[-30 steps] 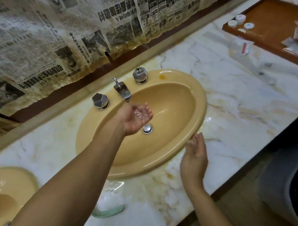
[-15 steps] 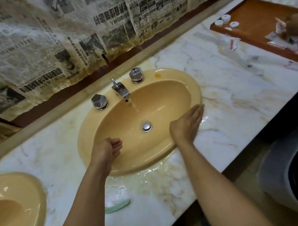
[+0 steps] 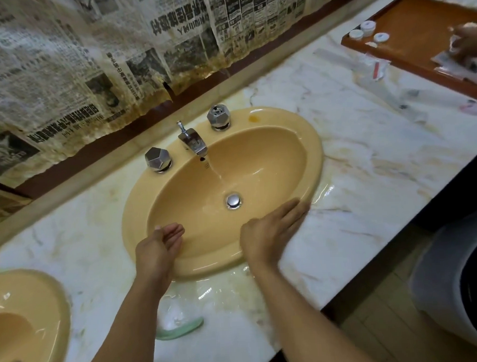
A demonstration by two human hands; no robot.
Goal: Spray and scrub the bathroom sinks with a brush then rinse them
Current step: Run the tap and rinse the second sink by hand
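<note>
Marble counter [image 3: 368,175], white with tan veining, runs across the whole view. It is wet and glossy along the near edge of the main basin.

Yellowed newspaper [image 3: 63,79] is pasted over the wall behind, its lower edge ragged and stained.

Tan oval sink [image 3: 315,150] is set into the counter at centre. A second sink [image 3: 54,312] of the same colour is partly in view at lower left, well apart from the first.

Grey bin [image 3: 455,281] stands on the floor at right, below the counter edge.

Brown tray [image 3: 422,30] sits on the counter at upper right. Another person's hand [image 3: 469,42] is on wrappers at its far end, blurred.

Right hand [image 3: 269,231]: flat, palm down, fingers straight and together, laid along the near right rim of the centre sink.

Left hand [image 3: 158,250]: loosely cupped, fingers lightly curled, holding nothing, over the near left rim. Contact with the rim cannot be told.

Clear glass dish [image 3: 180,320] sits on the counter near the front edge, between the forearms.

Two faceted chrome knobs, left knob [image 3: 157,159] and right knob [image 3: 218,116], flank the chrome spout [image 3: 193,143]. A thin stream of water runs from the spout into the bowl.

Chrome drain plug [image 3: 233,200] sits at the bowl's bottom.

Small white lids [image 3: 367,26] lie at the tray's near corner.
</note>
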